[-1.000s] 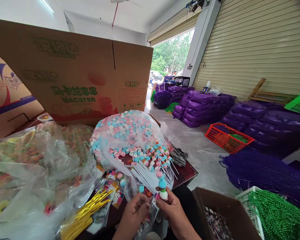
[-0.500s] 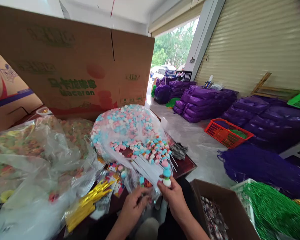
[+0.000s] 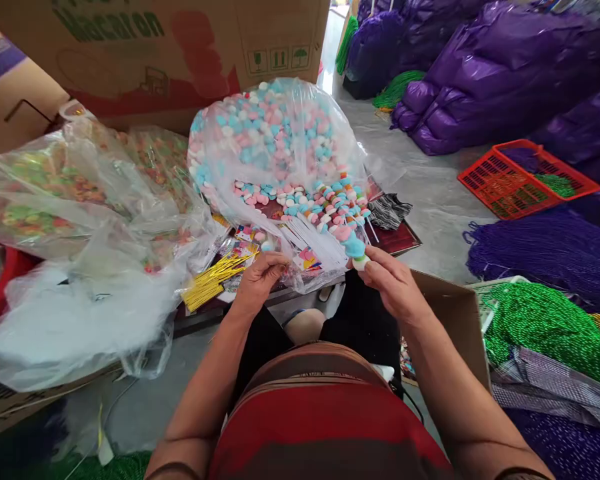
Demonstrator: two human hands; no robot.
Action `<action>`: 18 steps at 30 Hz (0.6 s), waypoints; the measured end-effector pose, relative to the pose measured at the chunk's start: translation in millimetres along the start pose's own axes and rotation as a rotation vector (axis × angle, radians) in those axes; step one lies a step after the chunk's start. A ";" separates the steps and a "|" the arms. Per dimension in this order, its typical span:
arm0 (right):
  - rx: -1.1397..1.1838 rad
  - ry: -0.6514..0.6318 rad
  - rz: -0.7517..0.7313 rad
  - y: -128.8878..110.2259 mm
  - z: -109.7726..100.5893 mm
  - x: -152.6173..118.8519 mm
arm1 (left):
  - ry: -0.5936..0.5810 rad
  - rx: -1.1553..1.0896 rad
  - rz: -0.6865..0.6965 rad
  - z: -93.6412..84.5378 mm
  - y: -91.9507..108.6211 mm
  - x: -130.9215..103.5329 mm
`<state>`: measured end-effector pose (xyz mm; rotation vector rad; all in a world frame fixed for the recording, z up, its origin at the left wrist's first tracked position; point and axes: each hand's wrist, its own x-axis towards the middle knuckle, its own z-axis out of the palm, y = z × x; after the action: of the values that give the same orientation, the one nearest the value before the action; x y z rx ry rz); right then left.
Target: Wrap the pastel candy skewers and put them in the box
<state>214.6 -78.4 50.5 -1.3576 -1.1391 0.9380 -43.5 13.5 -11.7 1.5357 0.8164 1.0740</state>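
A large cardboard box (image 3: 145, 47) printed with green lettering filled the upper left of the frame, and purple sacks (image 3: 485, 73) were heaped across the upper right on the floor. Below the box, at left, clear plastic bags (image 3: 80, 220) of mixed coloured sweets sprawled over the desk (image 3: 400, 239), whose dark red top showed only at its right corner near the middle of the frame. At upper centre a clear bag of pink, blue and white candies (image 3: 273, 137) stood bulging, with a row of finished candy skewers (image 3: 330, 210) lying at its open mouth, their white sticks fanned toward the person. A red crate (image 3: 525, 177) sat on the floor at right, with purple tinsel (image 3: 545, 250) and green tinsel (image 3: 545, 327) below it. A brown carton (image 3: 455, 317) stood open just right of the person's lap at lower centre. A bundle of gold twist ties (image 3: 213, 287) lay on the desk left of centre. The left hand (image 3: 257, 280) was near the ties, its fingers pinched together on something too small to tell. The right hand (image 3: 395, 287), right of centre, had its fingers closed around a candy skewer (image 3: 356, 250) with a blue piece above a white one, held just at the front edge of the desk beside the fanned sticks.
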 end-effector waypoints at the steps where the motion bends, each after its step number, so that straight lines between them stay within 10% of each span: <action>1: -0.020 -0.030 -0.008 -2.8 -4.1 -1.7 | -0.006 -0.009 0.008 -0.5 0.2 1.4; 10: -0.116 -0.096 -0.126 -28.7 -15.0 0.9 | -0.063 0.008 0.164 0.3 9.4 10.9; 18: 0.123 -0.035 0.088 -14.7 25.0 10.4 | -0.081 0.235 0.363 6.7 19.9 13.8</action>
<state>191.0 -62.9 63.0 -1.3036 -1.0376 1.0818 -32.8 19.1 10.3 1.9669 0.6390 1.1968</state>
